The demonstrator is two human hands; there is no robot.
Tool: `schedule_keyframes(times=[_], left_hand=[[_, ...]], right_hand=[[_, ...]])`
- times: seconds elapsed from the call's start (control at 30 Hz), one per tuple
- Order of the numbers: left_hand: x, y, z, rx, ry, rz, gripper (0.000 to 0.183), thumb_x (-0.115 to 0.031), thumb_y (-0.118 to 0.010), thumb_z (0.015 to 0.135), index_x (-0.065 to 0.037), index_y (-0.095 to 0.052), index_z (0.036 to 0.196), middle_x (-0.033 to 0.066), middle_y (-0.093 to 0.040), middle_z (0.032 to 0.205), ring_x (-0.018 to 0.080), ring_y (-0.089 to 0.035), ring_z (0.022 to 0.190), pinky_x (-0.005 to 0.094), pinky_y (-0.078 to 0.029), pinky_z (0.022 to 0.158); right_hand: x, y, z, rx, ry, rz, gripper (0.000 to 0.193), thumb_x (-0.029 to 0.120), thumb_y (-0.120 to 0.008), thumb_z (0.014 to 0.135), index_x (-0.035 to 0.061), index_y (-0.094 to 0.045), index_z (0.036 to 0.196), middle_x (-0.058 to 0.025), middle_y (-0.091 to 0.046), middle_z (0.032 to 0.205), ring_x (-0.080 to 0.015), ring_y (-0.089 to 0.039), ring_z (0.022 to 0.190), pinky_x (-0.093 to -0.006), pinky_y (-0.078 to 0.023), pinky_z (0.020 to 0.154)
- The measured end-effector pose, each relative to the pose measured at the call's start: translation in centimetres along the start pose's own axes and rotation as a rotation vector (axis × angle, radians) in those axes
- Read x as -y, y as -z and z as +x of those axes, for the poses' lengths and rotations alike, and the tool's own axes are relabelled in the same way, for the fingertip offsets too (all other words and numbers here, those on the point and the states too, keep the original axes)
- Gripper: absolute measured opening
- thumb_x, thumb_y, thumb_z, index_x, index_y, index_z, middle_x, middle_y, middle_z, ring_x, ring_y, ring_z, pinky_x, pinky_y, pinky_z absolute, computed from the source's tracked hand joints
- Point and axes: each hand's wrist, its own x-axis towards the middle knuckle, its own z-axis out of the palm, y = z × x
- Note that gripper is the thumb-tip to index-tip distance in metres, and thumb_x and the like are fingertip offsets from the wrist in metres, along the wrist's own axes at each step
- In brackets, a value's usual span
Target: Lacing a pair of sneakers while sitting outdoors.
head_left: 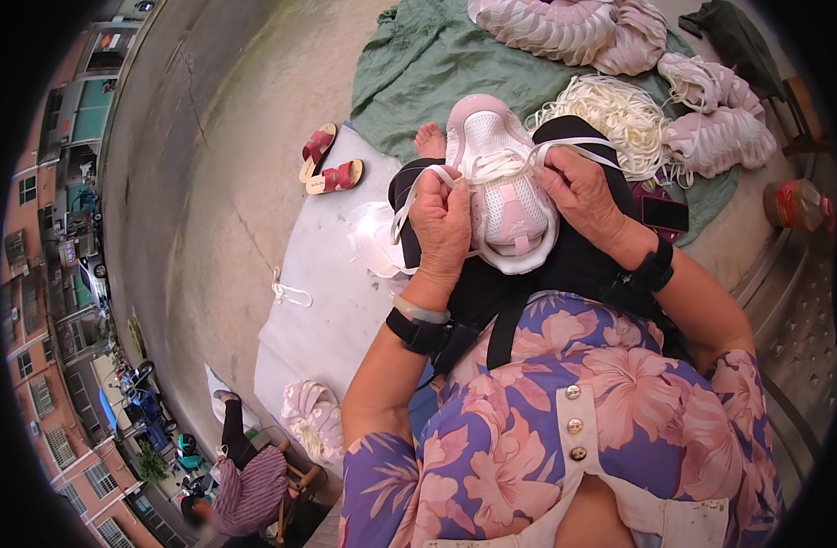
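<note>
A white and pink shoe upper (513, 203) rests on my lap between my knees, its pink toe end pointing away from me. White shoelace (499, 167) crosses over its front in several rows. At the left side of the upper, my left hand (439, 219) pinches one end of the lace. On the other side, my right hand (578, 194) grips the opposite stretch, and a length trails over my right knee. Both hands are raised just above the upper, with the lace spread between them.
Beyond my knees, a green cloth (418, 68) carries a heap of loose white laces (610, 119) and bundled pink-white uppers (565, 32). A phone (663, 214) lies right, near a jug (796, 205). Red sandals (334, 169) sit left. Another person (245, 484) sits at lower left.
</note>
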Motion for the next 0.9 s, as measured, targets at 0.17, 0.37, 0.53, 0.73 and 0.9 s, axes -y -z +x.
schedule_keyframes(times=[0.17,0.37,0.53,0.73,0.9], left_hand=[[-0.3,-0.1,0.2,0.054,-0.272,0.383,0.005,-0.004,-0.056,0.087,-0.002,-0.053,0.09,-0.0033,-0.051,0.066,0.0017,-0.043,0.057,0.0168,-0.036,0.051],[-1.4,0.5,-0.2,0.045,0.062,0.242,0.018,-0.007,-0.065,0.081,-0.002,-0.051,0.09,-0.0012,-0.05,0.066,0.0039,-0.043,0.057,0.0189,-0.036,0.049],[-2.7,0.6,-1.7,0.077,-0.427,0.598,0.043,-0.017,-0.076,0.069,0.0,-0.052,0.102,0.0049,-0.056,0.075,0.01,-0.051,0.057,0.023,-0.041,0.048],[-1.9,0.7,-2.0,0.079,-0.456,0.715,0.048,-0.016,-0.071,0.071,0.003,-0.053,0.112,0.0096,-0.059,0.081,0.0198,-0.058,0.06,0.0289,-0.049,0.057],[-1.1,0.8,-2.3,0.056,-0.346,0.634,0.036,-0.011,-0.065,0.075,0.003,-0.055,0.106,0.0141,-0.06,0.081,0.0262,-0.059,0.067,0.0325,-0.049,0.061]], right_hand=[[-0.4,0.1,0.2,0.122,-0.021,-0.156,0.012,0.012,-0.059,0.08,0.0012,-0.055,0.081,-0.0151,-0.055,0.072,-0.0326,-0.055,0.068,-0.0383,-0.044,0.062],[0.1,0.6,0.0,0.157,-0.306,-0.117,0.021,0.021,-0.065,0.079,0.0026,-0.057,0.072,-0.0112,-0.055,0.064,-0.0244,-0.055,0.055,-0.0341,-0.042,0.052],[2.1,0.8,0.3,0.013,0.059,-0.173,0.01,0.014,-0.067,0.074,0.0056,-0.061,0.076,-0.008,-0.056,0.07,-0.0231,-0.057,0.059,-0.0336,-0.043,0.053],[3.5,-2.1,0.9,0.14,0.286,-0.31,0.005,0.01,-0.062,0.069,0.0071,-0.059,0.07,-0.0077,-0.051,0.071,-0.0252,-0.057,0.064,-0.0358,-0.046,0.056],[2.9,-3.6,0.6,0.229,0.231,-0.425,0.012,0.012,-0.065,0.067,0.0066,-0.057,0.075,-0.0078,-0.05,0.073,-0.0263,-0.056,0.065,-0.037,-0.044,0.056]])
